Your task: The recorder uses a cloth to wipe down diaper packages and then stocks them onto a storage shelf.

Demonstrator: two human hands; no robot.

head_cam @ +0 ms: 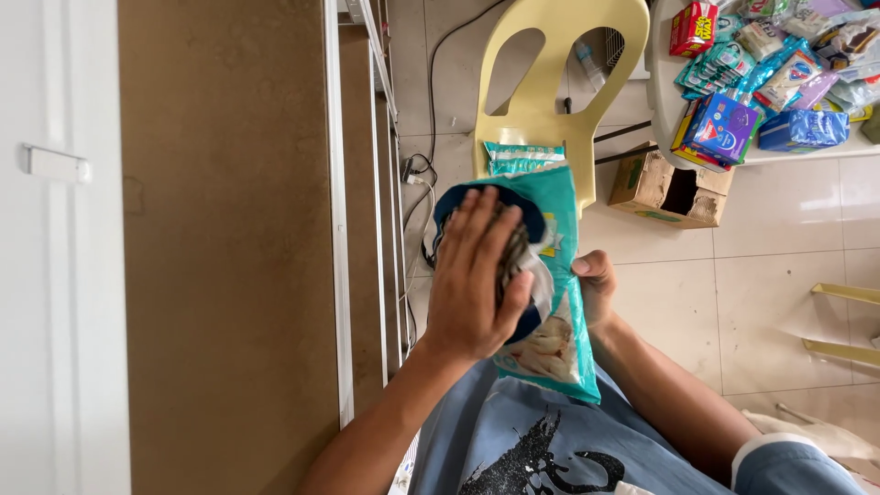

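My right hand (596,286) grips a tall teal plastic packet (561,275) by its edge and holds it upright in front of my chest. My left hand (472,275) lies flat against the packet's front, fingers spread. It presses a grey cloth (515,258) onto the packet, with the thumb wrapped around the cloth. A dark blue rounded piece (449,203) shows around my left fingers; I cannot tell what it is. A second teal packet (522,158) lies on the seat of a pale yellow plastic chair (550,55) just beyond.
A white round table (662,101) at the upper right carries several colourful packets and boxes. An open cardboard box (669,188) sits on the tiled floor below it. Cables (417,179) run along the floor beside a brown panel (229,247) with metal rails.
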